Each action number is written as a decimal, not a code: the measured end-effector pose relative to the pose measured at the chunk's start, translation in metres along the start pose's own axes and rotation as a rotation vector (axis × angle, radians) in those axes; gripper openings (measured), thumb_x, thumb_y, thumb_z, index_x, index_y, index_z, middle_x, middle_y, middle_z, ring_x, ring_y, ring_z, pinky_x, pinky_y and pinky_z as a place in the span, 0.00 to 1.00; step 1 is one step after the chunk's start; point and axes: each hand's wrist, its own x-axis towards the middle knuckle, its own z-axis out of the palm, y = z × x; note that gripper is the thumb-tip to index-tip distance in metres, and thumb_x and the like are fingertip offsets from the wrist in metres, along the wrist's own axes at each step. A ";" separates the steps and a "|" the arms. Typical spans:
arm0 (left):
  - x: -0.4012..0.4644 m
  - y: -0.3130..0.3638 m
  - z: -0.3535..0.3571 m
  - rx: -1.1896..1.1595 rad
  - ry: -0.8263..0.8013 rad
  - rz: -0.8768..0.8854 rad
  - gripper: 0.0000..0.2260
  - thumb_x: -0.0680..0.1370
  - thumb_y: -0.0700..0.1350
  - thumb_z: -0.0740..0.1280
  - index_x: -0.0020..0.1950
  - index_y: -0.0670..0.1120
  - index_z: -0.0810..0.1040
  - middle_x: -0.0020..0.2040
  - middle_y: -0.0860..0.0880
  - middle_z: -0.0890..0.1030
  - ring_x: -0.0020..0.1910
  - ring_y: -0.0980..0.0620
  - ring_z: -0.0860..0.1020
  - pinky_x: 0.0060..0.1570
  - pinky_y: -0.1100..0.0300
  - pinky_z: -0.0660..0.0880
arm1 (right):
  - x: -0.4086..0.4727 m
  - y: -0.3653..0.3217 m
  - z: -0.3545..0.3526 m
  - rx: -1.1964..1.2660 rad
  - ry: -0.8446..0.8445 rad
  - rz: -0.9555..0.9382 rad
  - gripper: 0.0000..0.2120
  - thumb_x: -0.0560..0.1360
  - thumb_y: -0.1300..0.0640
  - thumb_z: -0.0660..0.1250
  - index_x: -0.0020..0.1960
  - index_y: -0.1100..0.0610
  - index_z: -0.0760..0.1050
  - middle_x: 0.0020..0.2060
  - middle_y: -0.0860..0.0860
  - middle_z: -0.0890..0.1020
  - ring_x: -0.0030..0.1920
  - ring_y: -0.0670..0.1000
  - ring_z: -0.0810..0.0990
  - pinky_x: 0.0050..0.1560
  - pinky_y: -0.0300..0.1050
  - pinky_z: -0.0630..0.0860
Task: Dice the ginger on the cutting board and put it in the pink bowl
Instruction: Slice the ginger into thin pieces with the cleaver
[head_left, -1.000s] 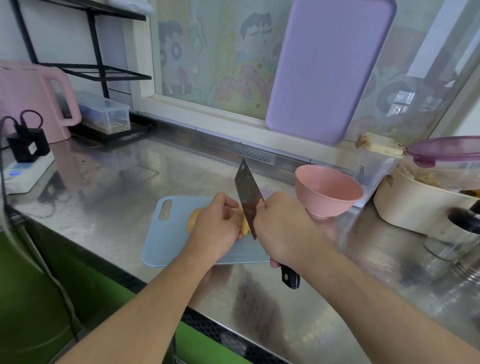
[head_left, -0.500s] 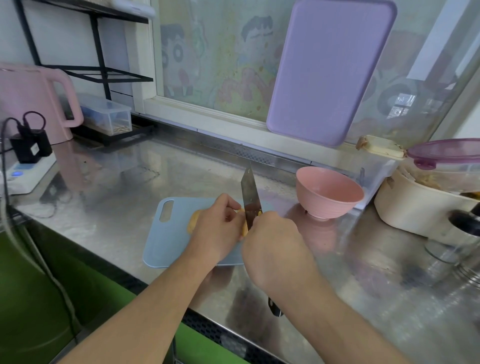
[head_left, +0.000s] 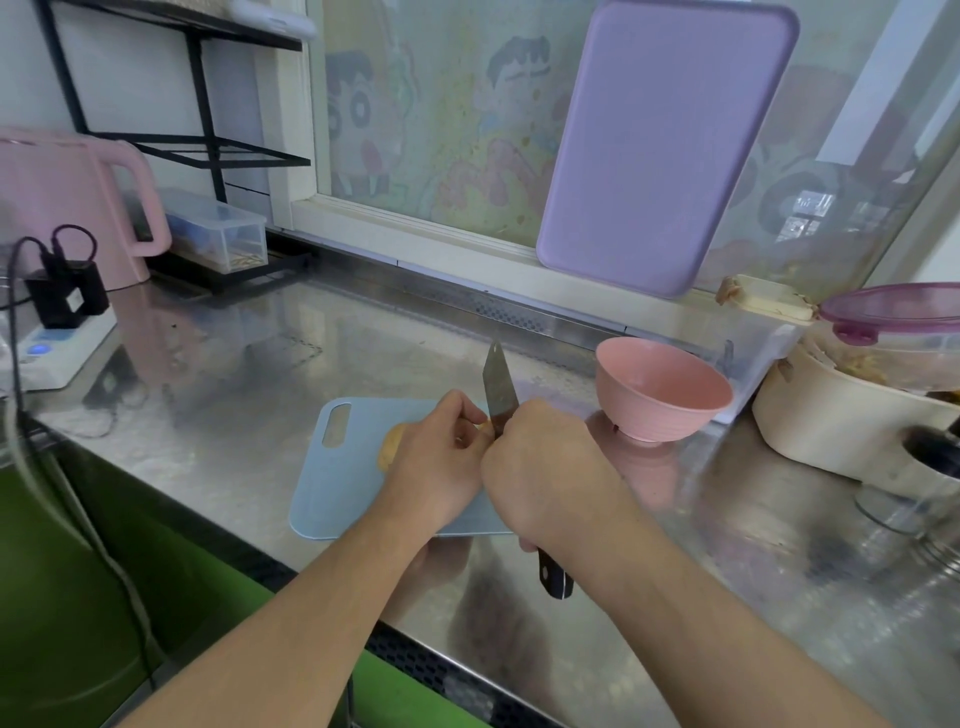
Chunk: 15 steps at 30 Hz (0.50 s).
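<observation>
A pale blue cutting board (head_left: 343, 483) lies on the steel counter. On it sits a yellow piece of ginger (head_left: 389, 446), mostly hidden under my left hand (head_left: 439, 462), whose curled fingers hold it down. My right hand (head_left: 545, 478) grips the black handle of a cleaver (head_left: 498, 387). The blade stands upright with its edge on the ginger, right beside my left fingers. The pink bowl (head_left: 662, 389) stands just right of the board; its inside looks bare.
A pink kettle (head_left: 67, 208) and a power strip (head_left: 52, 343) stand at the left. A cream pot (head_left: 841, 415) with a purple lid and a clear container are at the right. A purple board (head_left: 665, 140) leans on the window.
The cleaver has rocked through a cut: the blade dropped and my right hand slid toward me, then moved forward again. My left hand stayed on the ginger.
</observation>
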 end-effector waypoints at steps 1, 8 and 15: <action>0.000 0.001 0.000 0.010 0.000 0.007 0.02 0.78 0.43 0.68 0.46 0.48 0.76 0.40 0.48 0.84 0.35 0.55 0.73 0.40 0.57 0.70 | 0.002 -0.001 0.000 0.001 -0.031 -0.014 0.05 0.82 0.61 0.64 0.55 0.60 0.77 0.35 0.51 0.67 0.36 0.52 0.71 0.30 0.41 0.63; -0.002 0.002 -0.003 0.054 -0.015 0.028 0.04 0.77 0.42 0.66 0.45 0.50 0.74 0.37 0.49 0.82 0.29 0.61 0.70 0.31 0.68 0.67 | 0.007 -0.008 -0.005 0.272 -0.059 0.148 0.15 0.79 0.67 0.66 0.36 0.62 0.65 0.32 0.54 0.66 0.35 0.53 0.71 0.29 0.42 0.64; -0.005 0.006 -0.005 0.057 -0.034 0.002 0.05 0.78 0.41 0.64 0.45 0.51 0.72 0.31 0.55 0.80 0.29 0.62 0.71 0.35 0.60 0.66 | 0.008 -0.004 -0.018 0.265 -0.167 0.163 0.19 0.83 0.67 0.61 0.34 0.57 0.67 0.34 0.51 0.76 0.32 0.44 0.77 0.17 0.35 0.63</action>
